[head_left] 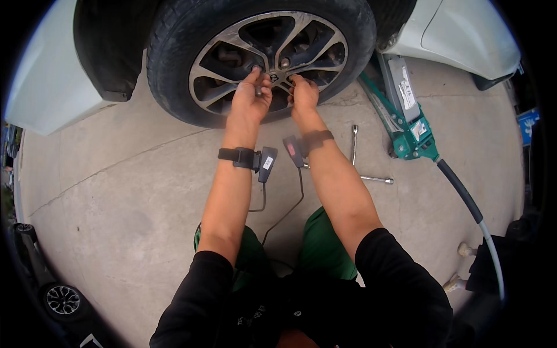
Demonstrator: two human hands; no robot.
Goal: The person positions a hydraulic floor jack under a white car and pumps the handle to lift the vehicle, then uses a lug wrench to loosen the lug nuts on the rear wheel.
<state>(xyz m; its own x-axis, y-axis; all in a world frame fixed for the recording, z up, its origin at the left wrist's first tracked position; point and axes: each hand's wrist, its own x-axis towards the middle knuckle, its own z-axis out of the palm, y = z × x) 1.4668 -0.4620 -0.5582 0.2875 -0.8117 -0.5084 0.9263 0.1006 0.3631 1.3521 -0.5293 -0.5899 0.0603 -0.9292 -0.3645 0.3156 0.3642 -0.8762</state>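
Observation:
In front of me is a car wheel with a black tire [174,87] and a grimy silver alloy rim [212,51]. My left hand [252,97] is at the left of the center cap [276,76], its index finger reaching to a bolt recess. A small metal piece that looks like a lug nut [259,91] shows between its curled fingers. Just right of the cap, my right hand [304,94] has its fingertips pinched at another recess; what they hold is hidden. Above the cap, a lug nut [285,62] sits in the rim.
A four-way lug wrench [355,142] lies on the concrete under my right forearm. To the right, a green floor jack [415,136] reaches beneath the car, its long handle [461,188] slanting toward me. Cables hang from my wrist devices [267,164]. Another person's feet [455,284] are at lower right.

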